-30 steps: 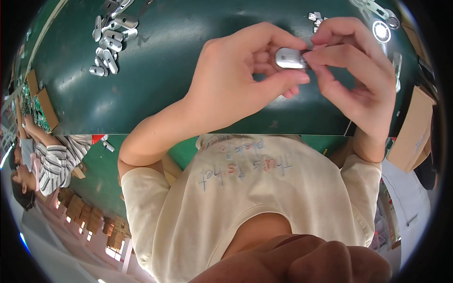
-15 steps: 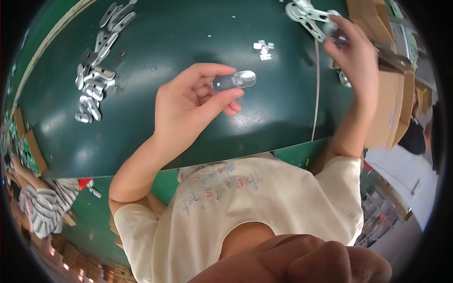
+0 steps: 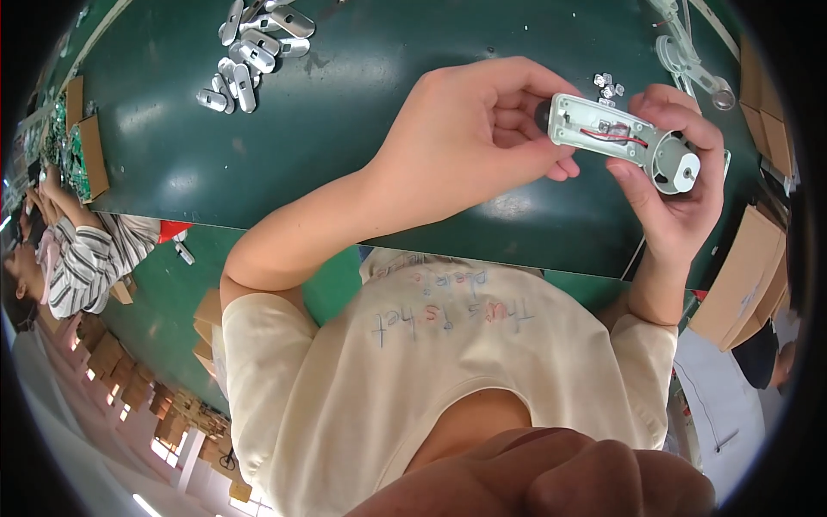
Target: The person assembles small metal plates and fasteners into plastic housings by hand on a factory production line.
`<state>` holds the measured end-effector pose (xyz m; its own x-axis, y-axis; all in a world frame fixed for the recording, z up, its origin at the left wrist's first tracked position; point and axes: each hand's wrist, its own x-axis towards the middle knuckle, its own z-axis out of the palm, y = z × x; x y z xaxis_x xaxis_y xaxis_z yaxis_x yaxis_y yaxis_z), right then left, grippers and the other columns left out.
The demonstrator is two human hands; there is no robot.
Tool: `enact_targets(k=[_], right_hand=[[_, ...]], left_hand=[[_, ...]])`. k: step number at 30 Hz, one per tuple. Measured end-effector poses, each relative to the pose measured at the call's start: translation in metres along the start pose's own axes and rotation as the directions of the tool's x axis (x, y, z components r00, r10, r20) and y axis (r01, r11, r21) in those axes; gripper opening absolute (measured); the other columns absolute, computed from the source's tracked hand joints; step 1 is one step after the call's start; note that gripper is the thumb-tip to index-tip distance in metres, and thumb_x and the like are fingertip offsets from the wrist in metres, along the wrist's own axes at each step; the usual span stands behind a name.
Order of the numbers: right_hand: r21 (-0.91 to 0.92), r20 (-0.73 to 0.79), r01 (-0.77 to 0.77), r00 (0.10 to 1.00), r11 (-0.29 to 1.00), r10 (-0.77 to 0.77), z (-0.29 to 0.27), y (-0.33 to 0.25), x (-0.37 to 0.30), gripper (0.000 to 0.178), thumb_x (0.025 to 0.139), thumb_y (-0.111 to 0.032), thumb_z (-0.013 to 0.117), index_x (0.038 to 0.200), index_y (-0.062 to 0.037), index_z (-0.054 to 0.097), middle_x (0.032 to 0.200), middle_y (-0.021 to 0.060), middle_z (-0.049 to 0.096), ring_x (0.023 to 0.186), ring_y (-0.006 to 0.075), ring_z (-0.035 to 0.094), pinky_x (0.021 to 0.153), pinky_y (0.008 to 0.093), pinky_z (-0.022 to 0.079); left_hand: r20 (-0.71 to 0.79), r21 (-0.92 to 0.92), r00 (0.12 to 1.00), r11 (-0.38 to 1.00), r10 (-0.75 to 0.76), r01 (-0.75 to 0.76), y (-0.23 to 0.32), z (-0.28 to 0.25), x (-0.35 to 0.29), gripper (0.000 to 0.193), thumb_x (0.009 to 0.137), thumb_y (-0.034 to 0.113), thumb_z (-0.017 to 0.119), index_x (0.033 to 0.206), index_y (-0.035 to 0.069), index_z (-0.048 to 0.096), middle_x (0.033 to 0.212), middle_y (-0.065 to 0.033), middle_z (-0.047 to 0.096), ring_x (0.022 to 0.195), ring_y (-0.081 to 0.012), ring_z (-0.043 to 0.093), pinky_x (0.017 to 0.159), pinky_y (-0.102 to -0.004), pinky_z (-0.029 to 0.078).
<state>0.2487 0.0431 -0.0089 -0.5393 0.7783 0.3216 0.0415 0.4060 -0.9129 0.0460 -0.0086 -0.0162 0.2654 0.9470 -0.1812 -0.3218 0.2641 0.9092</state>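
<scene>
In my right hand (image 3: 676,164) is a pale green-white plastic housing (image 3: 594,129), its hollow side up. Red and black wires run inside it, and a white motor sits in its round end. The fingers and thumb wrap that round end. My left hand (image 3: 482,138) is at the housing's other end, fingers curled. Between its thumb and forefinger a dark rounded piece (image 3: 543,115) shows; it looks like the end of the silver oval cover, mostly hidden. Small clear plastic pieces (image 3: 608,88) lie on the table just beyond the housing.
Silver oval covers (image 3: 258,53) lie heaped at the far left of the green table (image 3: 345,112). More pale housings (image 3: 680,56) lie at the far right. Cardboard boxes (image 3: 745,276) stand along the right. At left, a person in a striped shirt (image 3: 103,267) works beside a box of green parts.
My right hand has come back from the pile on the right with a pale housing. My left hand has moved right to meet it, and the view has shifted.
</scene>
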Motion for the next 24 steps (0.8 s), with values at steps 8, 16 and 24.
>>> enact_targets(k=[8, 16, 24], right_hand=[[-0.115, 0.016, -0.102, 0.994, 0.988, 0.105, 0.006, -0.007, -0.003, 0.040, 0.068, -0.002, 0.073, 0.100, 0.0013, 0.051, 0.103, 0.0158, 0.051, 0.096, 0.0230, 0.049, 0.088, 0.0354, 0.038], [-0.150, 0.031, -0.085, 0.995, 0.985, 0.091, -0.001, -0.003, -0.007, 0.040, 0.067, -0.003, 0.074, 0.100, 0.0018, 0.051, 0.103, 0.0172, 0.051, 0.096, 0.0250, 0.049, 0.088, 0.0367, 0.038], [0.224, -0.218, -0.126, 0.960, 0.966, 0.176, -0.013, 0.004, -0.001, 0.038, 0.077, -0.004, 0.066, 0.110, 0.0038, 0.048, 0.101, 0.0133, 0.055, 0.088, 0.0178, 0.053, 0.077, 0.0289, 0.043]], left_hand=[[-0.041, -0.027, 0.999, 1.000, -0.001, -0.001, -0.001, 0.003, -0.003, 0.029, 0.077, -0.004, 0.062, 0.104, -0.007, 0.053, 0.091, -0.0115, 0.064, 0.082, -0.0152, 0.066, 0.075, -0.0250, 0.053], [-0.049, 0.012, 0.999, 1.000, 0.009, -0.008, -0.005, 0.008, -0.001, 0.029, 0.077, -0.003, 0.063, 0.104, -0.006, 0.054, 0.092, -0.0119, 0.065, 0.083, -0.0151, 0.065, 0.075, -0.0252, 0.053], [-0.019, -0.022, 0.998, 0.998, -0.052, 0.051, 0.001, 0.005, 0.006, 0.028, 0.078, -0.002, 0.063, 0.104, -0.007, 0.053, 0.089, -0.0111, 0.064, 0.079, -0.0143, 0.065, 0.071, -0.0242, 0.053]])
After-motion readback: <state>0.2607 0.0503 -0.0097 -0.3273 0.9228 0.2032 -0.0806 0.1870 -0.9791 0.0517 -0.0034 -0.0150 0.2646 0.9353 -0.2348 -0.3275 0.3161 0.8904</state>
